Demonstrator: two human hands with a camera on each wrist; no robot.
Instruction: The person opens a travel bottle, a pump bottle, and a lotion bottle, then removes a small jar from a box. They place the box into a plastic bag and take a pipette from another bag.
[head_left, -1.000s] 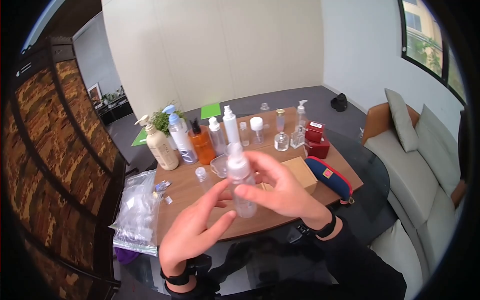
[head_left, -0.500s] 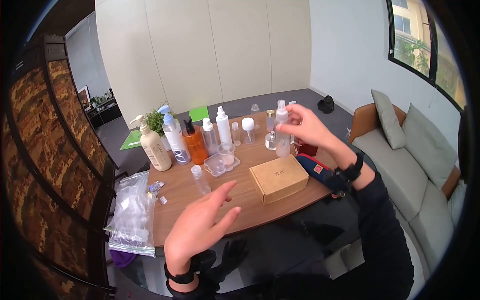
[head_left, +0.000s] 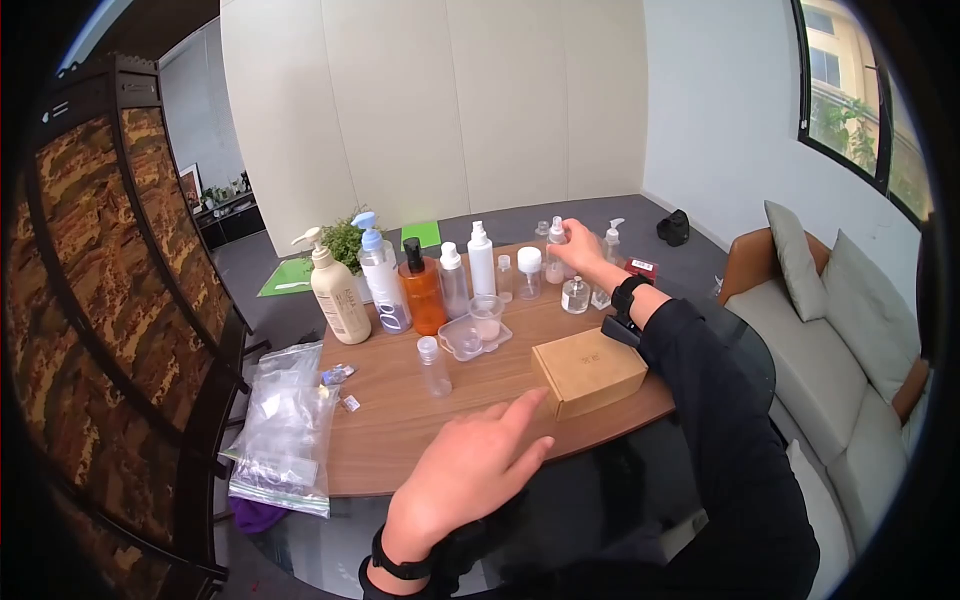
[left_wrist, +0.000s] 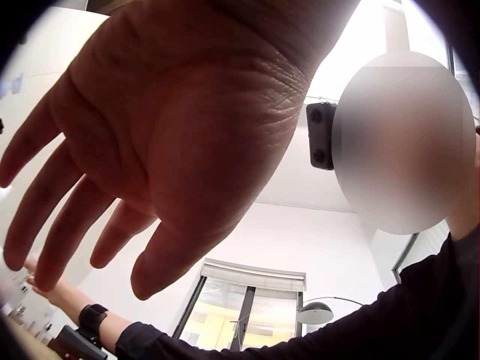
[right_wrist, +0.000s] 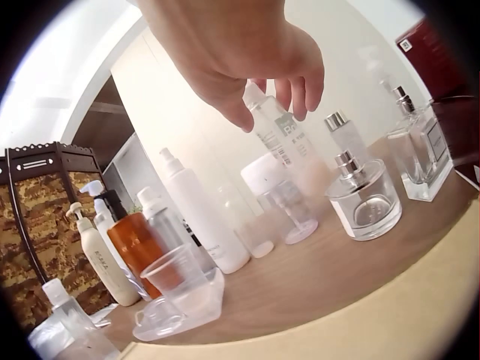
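My right hand (head_left: 588, 250) pinches the upper part of a clear spray bottle (head_left: 555, 262) at the back right of the wooden table. In the right wrist view, the fingers of that hand (right_wrist: 244, 64) hold the labelled bottle (right_wrist: 289, 142) slightly tilted, behind a white-capped jar (right_wrist: 281, 196) and a round perfume bottle (right_wrist: 365, 199). Whether its base touches the table cannot be told. My left hand (head_left: 468, 470) hovers over the front edge, fingers loosely extended and holding nothing; the left wrist view shows its palm (left_wrist: 180, 120) bare.
Pump and spray bottles, among them an orange one (head_left: 424, 298), stand in a row at the back left. Nearer are a clear plastic tray (head_left: 470, 343), a small clear bottle (head_left: 434, 370) and a cardboard box (head_left: 590, 375). Plastic bags (head_left: 285, 425) hang over the left edge.
My right hand has carried the spray bottle from in front of me to the back right of the table. My left hand has let go of nothing visible and shifted slightly right and down.
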